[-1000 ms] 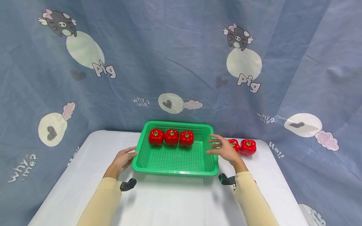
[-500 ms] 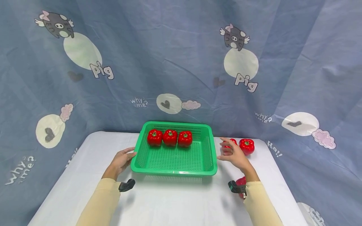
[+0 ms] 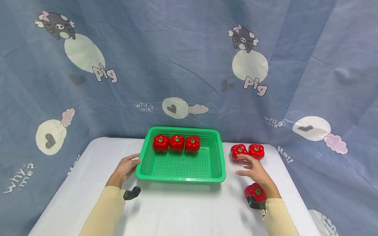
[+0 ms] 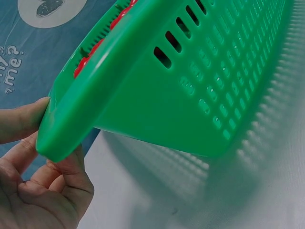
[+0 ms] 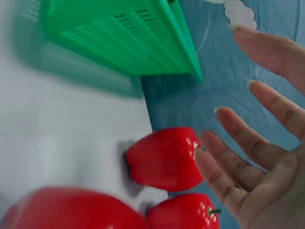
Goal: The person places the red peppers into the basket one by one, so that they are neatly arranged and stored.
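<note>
This looks like a staged recording setup, not a lived-in room. A blue cloth backdrop (image 3: 189, 59) hangs in folds right behind the table and wraps round both sides, printed with cartoon pigs (image 3: 242, 37), hearts and the words "pig" and "why me?". In front sits a table (image 3: 177, 209) under a plain white cover. On it, just a green plastic basket (image 3: 180, 178) and glossy red peppers (image 3: 176, 143), all alike, as props would be. A small black camera (image 3: 131, 193) is strapped at each wrist.
</note>
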Tool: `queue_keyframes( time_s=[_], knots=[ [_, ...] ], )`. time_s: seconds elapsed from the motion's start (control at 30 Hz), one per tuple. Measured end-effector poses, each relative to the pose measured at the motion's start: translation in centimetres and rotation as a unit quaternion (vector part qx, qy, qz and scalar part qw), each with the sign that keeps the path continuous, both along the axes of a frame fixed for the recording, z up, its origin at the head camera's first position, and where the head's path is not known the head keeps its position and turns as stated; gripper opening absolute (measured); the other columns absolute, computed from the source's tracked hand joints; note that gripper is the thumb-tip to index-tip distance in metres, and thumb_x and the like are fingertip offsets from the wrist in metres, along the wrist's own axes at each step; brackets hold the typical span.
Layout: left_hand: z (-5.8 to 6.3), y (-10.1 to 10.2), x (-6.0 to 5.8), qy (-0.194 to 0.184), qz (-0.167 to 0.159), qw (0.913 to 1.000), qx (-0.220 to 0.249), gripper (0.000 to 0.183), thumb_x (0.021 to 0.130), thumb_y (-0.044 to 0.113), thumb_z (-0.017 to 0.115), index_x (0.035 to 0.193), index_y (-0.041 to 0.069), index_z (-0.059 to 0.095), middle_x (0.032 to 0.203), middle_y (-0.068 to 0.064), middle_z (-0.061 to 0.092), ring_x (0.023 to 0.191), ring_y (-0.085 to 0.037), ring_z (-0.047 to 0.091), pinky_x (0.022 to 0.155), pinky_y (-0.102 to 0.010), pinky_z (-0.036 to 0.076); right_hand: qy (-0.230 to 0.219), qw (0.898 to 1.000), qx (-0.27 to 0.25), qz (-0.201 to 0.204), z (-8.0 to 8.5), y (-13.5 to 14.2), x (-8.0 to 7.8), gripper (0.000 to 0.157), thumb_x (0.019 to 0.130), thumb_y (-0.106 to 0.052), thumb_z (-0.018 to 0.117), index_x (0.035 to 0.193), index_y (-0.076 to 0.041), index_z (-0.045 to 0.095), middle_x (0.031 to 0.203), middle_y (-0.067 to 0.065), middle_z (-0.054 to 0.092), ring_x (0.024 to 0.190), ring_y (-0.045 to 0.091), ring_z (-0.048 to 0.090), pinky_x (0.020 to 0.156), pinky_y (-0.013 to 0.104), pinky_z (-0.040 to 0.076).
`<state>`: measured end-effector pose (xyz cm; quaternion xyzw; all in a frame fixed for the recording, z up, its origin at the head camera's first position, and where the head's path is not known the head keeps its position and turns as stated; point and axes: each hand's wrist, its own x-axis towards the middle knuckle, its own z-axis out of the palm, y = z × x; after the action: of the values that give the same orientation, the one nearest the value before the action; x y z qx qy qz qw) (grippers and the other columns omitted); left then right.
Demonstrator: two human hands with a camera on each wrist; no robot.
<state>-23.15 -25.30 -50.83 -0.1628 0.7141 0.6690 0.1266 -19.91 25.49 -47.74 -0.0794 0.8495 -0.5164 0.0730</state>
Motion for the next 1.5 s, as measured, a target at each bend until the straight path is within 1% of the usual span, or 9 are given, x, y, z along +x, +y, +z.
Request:
queue_keyframes(
  time_s=[0.13,0.33,0.47,0.67,0.87,1.0,1.13,1.3,1.5],
  knots=[
    [-0.1,0.0,0.1,-0.001,0.002,1.0000,-0.002,0.052,0.097,0.012,0.057,0.144,-0.004,0.038,0.105,-0.001,0.064,0.083,-0.004,0.061,0.075,-0.020,0.053,-0.009,1.000,0.016,-0.003,-0.3,0.7,0.6,0.063,0.080,-0.011,0.078,0.135,-0.001,0.048,0.135,0.022,0.049,0.127,0.046,0.042,0.104,0.058,0.037],
    [0.1,0.0,0.2,-0.005,0.004,1.0000,-0.004,0.053,0.097,0.012,0.057,0.144,-0.003,0.038,0.107,-0.003,0.063,0.083,-0.004,0.061,0.075,-0.020,0.053,-0.018,0.999,0.048,-0.013,-0.2,1.5,1.5,0.063,0.081,-0.015,0.077,0.136,-0.003,0.048,0.136,0.022,0.048,0.129,0.046,0.040,0.103,0.059,0.037],
    [0.2,0.0,0.2,-0.006,0.006,1.0000,-0.002,0.053,0.097,0.012,0.057,0.144,-0.003,0.037,0.110,-0.004,0.063,0.083,-0.004,0.061,0.076,-0.019,0.053,-0.020,0.998,0.050,-0.013,-0.2,1.9,2.0,0.065,0.081,-0.016,0.078,0.136,-0.002,0.048,0.136,0.022,0.048,0.128,0.046,0.040,0.105,0.059,0.035],
    [0.4,0.1,0.2,-0.005,0.000,1.0000,-0.001,0.053,0.098,0.013,0.056,0.145,-0.003,0.037,0.115,-0.008,0.062,0.085,-0.004,0.062,0.076,-0.020,0.053,-0.022,0.998,0.051,-0.011,-0.8,2.8,2.7,0.063,0.080,-0.014,0.078,0.135,-0.002,0.050,0.135,0.022,0.050,0.127,0.046,0.040,0.105,0.061,0.033],
    [0.5,0.1,0.1,-0.003,-0.001,1.0000,-0.002,0.052,0.098,0.013,0.056,0.144,-0.003,0.037,0.110,-0.004,0.064,0.084,-0.004,0.062,0.076,-0.020,0.053,-0.065,0.996,0.064,-0.023,-1.4,3.6,3.4,0.065,0.079,-0.019,0.080,0.135,-0.005,0.050,0.138,0.024,0.045,0.130,0.049,0.036,0.102,0.062,0.037],
    [0.4,0.1,0.1,-0.002,0.001,1.0000,0.000,0.052,0.098,0.012,0.056,0.144,-0.003,0.037,0.105,-0.001,0.065,0.083,-0.003,0.062,0.075,-0.019,0.053,-0.096,0.992,0.072,-0.029,-1.8,4.0,3.9,0.069,0.076,-0.021,0.082,0.136,-0.007,0.050,0.138,0.025,0.044,0.129,0.051,0.034,0.095,0.058,0.045],
    [0.2,0.0,0.0,-0.002,0.001,1.0000,0.004,0.053,0.098,0.012,0.056,0.144,-0.003,0.037,0.106,-0.002,0.065,0.082,-0.003,0.062,0.075,-0.020,0.054,-0.128,0.990,0.061,-0.026,-2.3,4.5,4.5,0.072,0.074,-0.017,0.082,0.137,-0.009,0.048,0.138,0.026,0.043,0.128,0.052,0.034,0.087,0.054,0.052],
    [0.0,-0.1,0.1,-0.002,0.001,1.0000,0.005,0.052,0.098,0.013,0.056,0.144,-0.003,0.037,0.101,0.001,0.066,0.082,-0.003,0.062,0.074,-0.020,0.053,-0.155,0.986,0.060,-0.019,-3.1,5.1,5.1,0.078,0.072,-0.013,0.083,0.140,-0.010,0.046,0.135,0.024,0.045,0.123,0.047,0.039,0.084,0.051,0.054],
    [0.1,0.0,0.2,0.003,0.000,0.9999,0.010,0.052,0.098,0.012,0.055,0.144,-0.004,0.037,0.095,0.005,0.064,0.082,-0.004,0.062,0.074,-0.020,0.053,-0.173,0.982,0.071,-0.015,-3.5,5.4,5.6,0.085,0.068,-0.014,0.086,0.142,-0.013,0.044,0.135,0.023,0.042,0.120,0.044,0.039,0.082,0.049,0.055]
  ],
)
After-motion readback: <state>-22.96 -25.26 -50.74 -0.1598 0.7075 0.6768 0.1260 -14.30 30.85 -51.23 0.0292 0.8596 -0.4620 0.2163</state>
